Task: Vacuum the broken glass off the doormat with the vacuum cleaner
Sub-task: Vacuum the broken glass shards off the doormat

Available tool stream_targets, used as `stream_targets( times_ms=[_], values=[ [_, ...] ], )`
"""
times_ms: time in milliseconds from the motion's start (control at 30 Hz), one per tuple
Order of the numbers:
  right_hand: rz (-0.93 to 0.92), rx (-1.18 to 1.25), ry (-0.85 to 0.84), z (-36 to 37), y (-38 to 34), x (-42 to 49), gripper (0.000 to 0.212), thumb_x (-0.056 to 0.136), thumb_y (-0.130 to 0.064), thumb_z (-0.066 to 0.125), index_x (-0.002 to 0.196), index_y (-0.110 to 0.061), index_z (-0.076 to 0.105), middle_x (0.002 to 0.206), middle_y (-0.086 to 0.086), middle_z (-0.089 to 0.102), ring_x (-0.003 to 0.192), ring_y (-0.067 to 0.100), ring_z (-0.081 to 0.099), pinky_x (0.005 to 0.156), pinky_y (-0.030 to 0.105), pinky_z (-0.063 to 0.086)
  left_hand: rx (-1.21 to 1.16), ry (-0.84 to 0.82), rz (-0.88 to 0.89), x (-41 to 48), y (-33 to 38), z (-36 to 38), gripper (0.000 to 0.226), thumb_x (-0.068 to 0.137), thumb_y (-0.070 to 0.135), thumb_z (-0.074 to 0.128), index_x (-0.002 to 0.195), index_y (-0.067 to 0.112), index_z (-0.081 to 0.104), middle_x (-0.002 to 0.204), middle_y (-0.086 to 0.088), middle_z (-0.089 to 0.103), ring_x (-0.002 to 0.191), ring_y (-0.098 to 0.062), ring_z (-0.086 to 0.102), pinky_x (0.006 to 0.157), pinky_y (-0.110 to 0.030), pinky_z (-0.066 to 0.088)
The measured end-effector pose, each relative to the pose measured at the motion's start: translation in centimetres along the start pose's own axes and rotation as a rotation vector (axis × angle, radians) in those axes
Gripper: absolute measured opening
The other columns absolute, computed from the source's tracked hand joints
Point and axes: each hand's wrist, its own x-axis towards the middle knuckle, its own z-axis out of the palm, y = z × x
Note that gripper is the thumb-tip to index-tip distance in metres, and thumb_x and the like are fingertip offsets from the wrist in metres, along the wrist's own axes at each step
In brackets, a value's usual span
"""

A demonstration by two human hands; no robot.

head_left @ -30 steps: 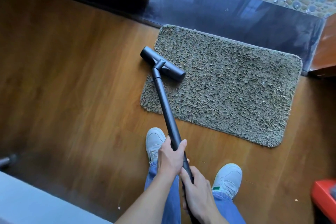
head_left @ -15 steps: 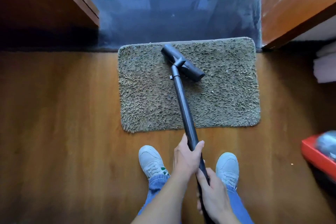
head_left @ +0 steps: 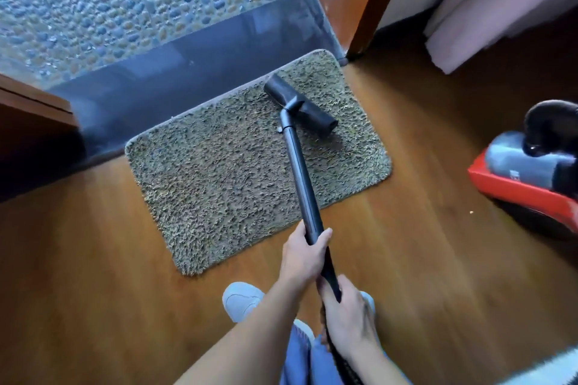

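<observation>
Head view: a shaggy, olive-brown doormat (head_left: pixel 237 172) with round corners is seen lying flat on the smooth wooden floor (head_left: pixel 93 259). A black, roll-shaped vacuum nozzle (head_left: pixel 316 112) is set on the mat's far right part (near the door corner). The smooth black tube (head_left: pixel 301 178) is gripped by the left hand (head_left: pixel 305 255), fingers curled round it, and lower down by the right hand (head_left: pixel 347 316).
</observation>
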Motion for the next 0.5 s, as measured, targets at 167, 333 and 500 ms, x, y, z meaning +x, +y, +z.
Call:
stream_targets(
  times_ms=[167, 333, 500],
  values=[
    [-0.020, 0.068, 0.010, 0.5, -0.5, 2.9, 0.041, 0.097, -0.063, 0.041, 0.084, -0.025, 0.053, 0.077, 0.010, 0.068, 0.072, 0.034, 0.071, 0.070, 0.046, 0.058, -0.039, -0.067, 0.014, 3.0, 1.0, 0.4, 0.029, 0.084, 0.050, 0.069, 0.082, 0.025, 0.055, 0.074, -0.005, 0.067, 0.073, -0.036, 0.075, 0.076, -0.055, 0.061],
    [-0.040, 0.099, -0.004, -0.1, -0.1, 4.2, 0.038, 0.099, -0.061, 0.038, 0.098, -0.026, 0.056, 0.079, 0.013, 0.068, 0.040, 0.023, 0.066, 0.048, 0.040, 0.059, -0.064, -0.106, -0.038, 4.2, 2.1, 1.3, 0.028, 0.091, 0.037, 0.069, 0.090, 0.013, 0.055, 0.081, -0.011, 0.065, 0.076, -0.040, 0.076, 0.067, -0.044, 0.062],
    [-0.036, 0.015, -0.062, -0.4, 2.0, 2.4, 0.041, 0.098, -0.061, 0.036, 0.102, -0.025, 0.057, 0.090, 0.015, 0.068, 0.071, 0.034, 0.071, 0.061, 0.041, 0.060, -0.132, -0.092, -0.143, 1.0, 0.7, 1.9, 0.024, 0.095, 0.029, 0.068, 0.091, 0.011, 0.052, 0.079, -0.011, 0.063, 0.075, -0.043, 0.075, 0.056, -0.036, 0.057]
  ],
)
